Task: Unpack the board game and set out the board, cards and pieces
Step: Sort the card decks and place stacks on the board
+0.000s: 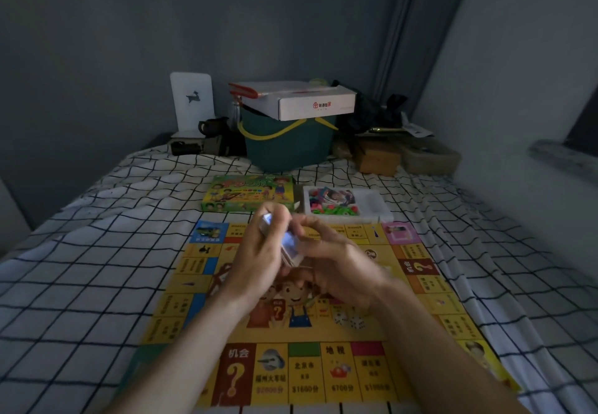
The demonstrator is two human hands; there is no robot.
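The yellow game board (323, 365) lies unfolded on the checked bed sheet in front of me. Above its middle both hands hold a small stack of cards (289, 245). My left hand (259, 258) grips the stack from the left, and my right hand (333, 268) pinches its right side. Beyond the board lie the green game box lid (247, 193) and, to its right, the white box tray (375, 206) with coloured pieces and more cards (333, 198) inside.
A dark green basket (288, 142) with a white carton (310, 100) on top stands at the far end of the bed. A white stand, a dark teapot (212, 125) and brown boxes (377, 156) flank it. Walls close both sides.
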